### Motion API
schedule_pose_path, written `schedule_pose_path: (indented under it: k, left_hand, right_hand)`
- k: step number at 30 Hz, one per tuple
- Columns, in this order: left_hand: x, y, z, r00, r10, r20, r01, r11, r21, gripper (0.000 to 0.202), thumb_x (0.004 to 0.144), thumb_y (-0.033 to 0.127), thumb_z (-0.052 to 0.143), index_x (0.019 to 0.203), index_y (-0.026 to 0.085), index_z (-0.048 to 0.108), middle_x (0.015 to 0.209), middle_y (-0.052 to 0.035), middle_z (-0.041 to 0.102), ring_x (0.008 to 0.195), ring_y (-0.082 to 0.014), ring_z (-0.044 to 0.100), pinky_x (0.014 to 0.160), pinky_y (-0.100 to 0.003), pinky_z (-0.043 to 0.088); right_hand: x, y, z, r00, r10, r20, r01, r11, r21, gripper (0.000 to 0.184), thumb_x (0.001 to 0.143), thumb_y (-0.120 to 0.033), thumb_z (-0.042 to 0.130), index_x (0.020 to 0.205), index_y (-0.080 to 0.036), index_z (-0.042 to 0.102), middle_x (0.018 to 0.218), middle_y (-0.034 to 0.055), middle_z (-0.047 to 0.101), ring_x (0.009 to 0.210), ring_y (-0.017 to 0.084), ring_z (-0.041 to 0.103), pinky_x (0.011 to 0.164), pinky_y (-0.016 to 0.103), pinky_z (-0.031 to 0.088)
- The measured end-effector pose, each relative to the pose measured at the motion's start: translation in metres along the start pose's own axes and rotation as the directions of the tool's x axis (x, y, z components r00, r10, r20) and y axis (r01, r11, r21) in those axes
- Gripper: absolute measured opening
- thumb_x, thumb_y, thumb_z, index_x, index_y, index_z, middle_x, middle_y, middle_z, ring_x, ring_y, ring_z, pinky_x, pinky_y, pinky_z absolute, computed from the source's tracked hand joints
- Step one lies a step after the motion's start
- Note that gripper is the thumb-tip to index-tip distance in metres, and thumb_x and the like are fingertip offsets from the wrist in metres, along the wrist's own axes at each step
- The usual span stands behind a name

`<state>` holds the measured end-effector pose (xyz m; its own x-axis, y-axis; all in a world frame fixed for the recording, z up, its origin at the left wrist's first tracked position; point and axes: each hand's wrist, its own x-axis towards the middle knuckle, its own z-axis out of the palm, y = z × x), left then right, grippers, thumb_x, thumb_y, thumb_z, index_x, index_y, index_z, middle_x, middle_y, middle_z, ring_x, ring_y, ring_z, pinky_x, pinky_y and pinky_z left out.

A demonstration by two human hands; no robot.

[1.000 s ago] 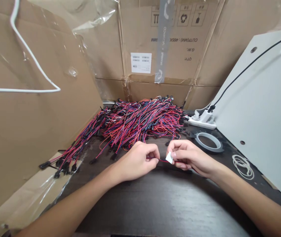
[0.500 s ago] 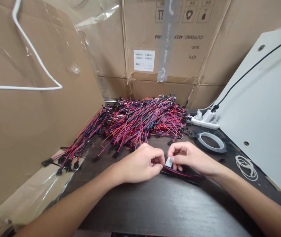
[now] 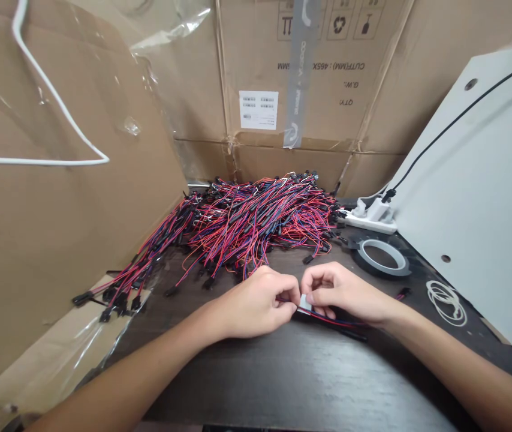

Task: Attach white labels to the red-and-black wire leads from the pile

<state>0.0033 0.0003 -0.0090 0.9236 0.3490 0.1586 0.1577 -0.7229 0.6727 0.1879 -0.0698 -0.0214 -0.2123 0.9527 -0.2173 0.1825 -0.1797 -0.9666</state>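
Left fingers (image 3: 286, 312): pressed together, pinching the red and blue wires (image 3: 334, 321).
Right fingers (image 3: 324, 297): pinching a small white tag (image 3: 304, 303).
Tag: just beside the left fingertips; whether it touches the wires, I can't tell from here.
Wires: long axis left to right, passing close by the right fingers.
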Motion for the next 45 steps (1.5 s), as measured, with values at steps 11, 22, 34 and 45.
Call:
schedule_pose_path:
  k: [11, 22, 34, 45]
  left_hand:
    - [0.0010, 0.0007, -0.0018, 0.999, 0.029, -0.037, -0.029, 1.000, -0.001, 0.015, 0.070, -0.001, 0.052, 0.068, 0.013, 0.059, 0.053, 0.0079, 0.045, 0.049, -0.0050, 0.039, 0.055, -0.018, 0.033]
    - [0.0008, -0.0007, -0.0021, 0.999, 0.033, -0.017, -0.033, 0.999, 0.009, 0.016, 0.071, 0.001, 0.050, 0.068, 0.014, 0.060, 0.053, 0.0064, 0.049, 0.049, -0.0062, 0.042, 0.055, -0.018, 0.034]
    - [0.0009, -0.0011, -0.0025, 0.997, 0.077, -0.013, -0.076, 0.997, 0.030, 0.017, 0.069, 0.000, 0.048, 0.065, 0.014, 0.057, 0.053, 0.0062, 0.047, 0.048, -0.0057, 0.037, 0.053, -0.018, 0.031]
    - [0.0017, -0.0015, -0.0073, 0.983, 0.175, 0.064, -0.176, 0.984, 0.015, 0.021, 0.070, -0.003, 0.048, 0.066, 0.015, 0.058, 0.058, 0.0040, 0.052, 0.055, -0.0071, 0.045, 0.058, -0.018, 0.035]
  right_hand:
    - [-0.0006, -0.0017, 0.0029, 1.000, 0.008, -0.026, -0.008, 1.000, 0.023, 0.008, 0.070, -0.022, 0.060, 0.067, -0.015, 0.056, 0.053, -0.0028, 0.055, 0.045, 0.008, 0.046, 0.045, 0.020, 0.033]
    - [0.0001, -0.0011, 0.0030, 1.000, 0.004, -0.025, -0.003, 0.999, 0.054, 0.008, 0.068, -0.021, 0.060, 0.066, -0.015, 0.056, 0.052, -0.0031, 0.055, 0.045, 0.008, 0.046, 0.044, 0.020, 0.032]
    - [0.0007, -0.0001, 0.0036, 1.000, 0.001, -0.028, 0.001, 0.997, 0.072, 0.004, 0.066, -0.018, 0.060, 0.065, -0.015, 0.057, 0.051, -0.0036, 0.055, 0.045, 0.008, 0.046, 0.044, 0.019, 0.034]
    - [0.0012, 0.0019, 0.0043, 0.999, 0.014, 0.032, -0.019, 0.988, 0.156, 0.006, 0.066, -0.017, 0.062, 0.067, -0.014, 0.057, 0.054, -0.0024, 0.059, 0.043, 0.007, 0.045, 0.043, 0.018, 0.033]
